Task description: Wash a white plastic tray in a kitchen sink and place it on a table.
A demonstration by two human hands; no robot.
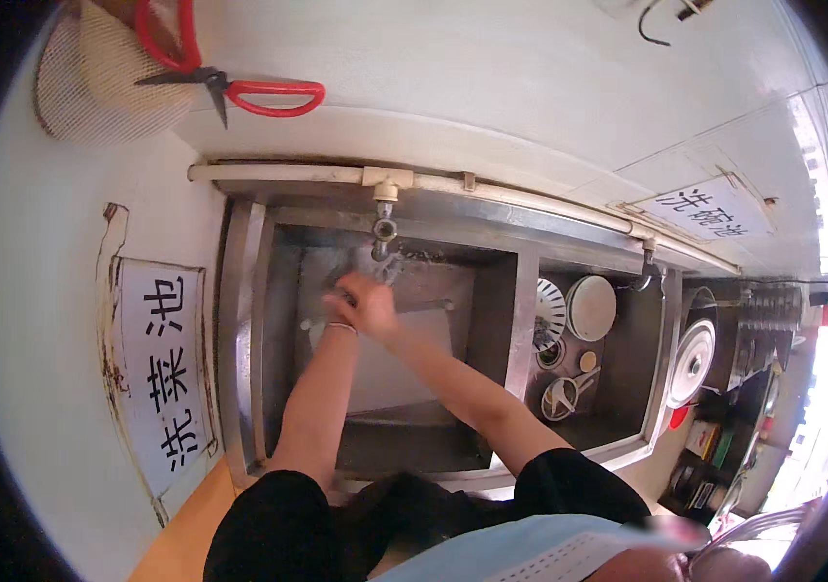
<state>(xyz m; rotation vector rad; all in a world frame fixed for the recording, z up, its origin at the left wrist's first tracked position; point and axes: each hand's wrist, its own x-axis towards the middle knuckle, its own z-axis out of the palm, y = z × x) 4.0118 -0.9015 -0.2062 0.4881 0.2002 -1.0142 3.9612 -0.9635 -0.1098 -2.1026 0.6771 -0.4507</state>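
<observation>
My left hand (339, 304) and my right hand (374, 304) are pressed together just below a metal tap (383, 231). Water appears to splash around them. The right hand overlaps the left, and both are partly blurred. A small dark patch shows between the fingers; whether it is a thing or shadow is unclear. A thin band (343, 327) circles my left wrist. Beneath my forearms, a pale flat rectangular panel (399, 364) lies in the stainless steel sink basin (486, 364).
The right-hand basin (625, 364) holds stacked plates (592, 308), a striped dish (549, 314) and a bowl with spoons (559, 400). A second tap (646, 269) overhangs it. Red-handled scissors (275, 98) and a mesh strainer (108, 87) hang above left. Beyond stands a lidded pot (692, 362).
</observation>
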